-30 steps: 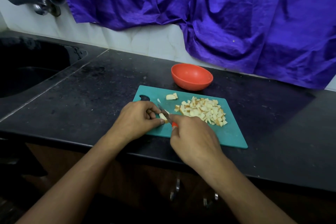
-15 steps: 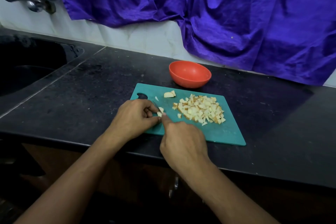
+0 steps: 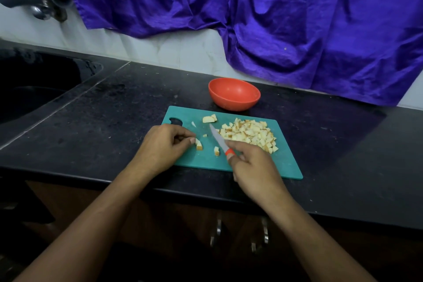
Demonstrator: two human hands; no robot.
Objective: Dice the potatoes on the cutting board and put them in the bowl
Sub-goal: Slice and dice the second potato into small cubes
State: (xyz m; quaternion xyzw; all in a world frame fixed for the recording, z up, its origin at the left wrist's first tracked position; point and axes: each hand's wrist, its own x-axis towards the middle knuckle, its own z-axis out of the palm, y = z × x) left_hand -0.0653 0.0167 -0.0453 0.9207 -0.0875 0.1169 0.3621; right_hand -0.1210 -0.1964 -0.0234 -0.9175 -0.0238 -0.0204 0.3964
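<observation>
A teal cutting board (image 3: 286, 165) lies on the black counter. A heap of diced potato (image 3: 248, 134) covers its right part, and a larger potato chunk (image 3: 209, 118) sits near its far edge. My right hand (image 3: 251, 167) grips a knife (image 3: 217, 138) with a red handle, blade pointing away over the board. My left hand (image 3: 163, 144) rests on the board's left side with curled fingers, its fingertips touching small potato pieces (image 3: 198, 144). Another cut piece (image 3: 216, 151) lies between my hands. The empty red bowl (image 3: 234, 94) stands just behind the board.
A dark sink (image 3: 34, 89) is set into the counter at the left, with a tap (image 3: 43, 10) above it. A purple cloth (image 3: 251, 18) hangs down the wall behind the bowl. The counter's front edge runs under my forearms; cabinet handles (image 3: 240, 233) show below.
My right hand has drawn back to the right and lifted the knife off the piece. Two small cut pieces now lie apart between my hands. My left hand has stayed put.
</observation>
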